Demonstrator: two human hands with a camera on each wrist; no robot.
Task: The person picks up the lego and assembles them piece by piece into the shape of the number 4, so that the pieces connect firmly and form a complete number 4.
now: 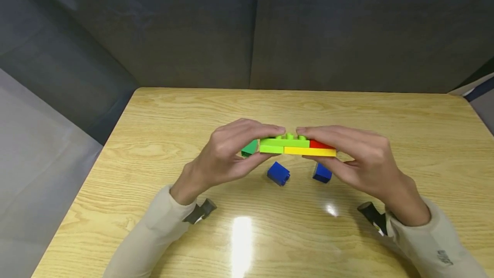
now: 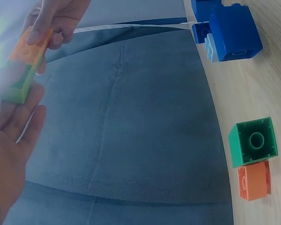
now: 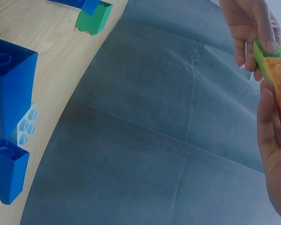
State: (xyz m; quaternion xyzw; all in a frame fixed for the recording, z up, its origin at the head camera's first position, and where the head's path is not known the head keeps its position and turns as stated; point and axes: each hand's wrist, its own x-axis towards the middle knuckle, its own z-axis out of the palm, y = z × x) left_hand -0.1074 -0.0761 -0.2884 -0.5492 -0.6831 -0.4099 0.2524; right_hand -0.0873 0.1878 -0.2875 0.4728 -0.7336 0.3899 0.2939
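Observation:
Both hands hold one flat assembly of joined bricks above the table. In the head view its upper row is a lime brick with a red brick at its right; the lower row is a shorter lime brick and a yellow brick. My left hand pinches the lime end between thumb and fingers, and my right hand pinches the red and yellow end. The right wrist view shows the yellow brick's hollow underside; the left wrist view has the assembly partly lost in glare.
On the wooden table lie a green brick, a blue brick and another blue brick. An orange brick touches the green one. A light blue studded brick sits among blue ones. Grey cloth hangs behind.

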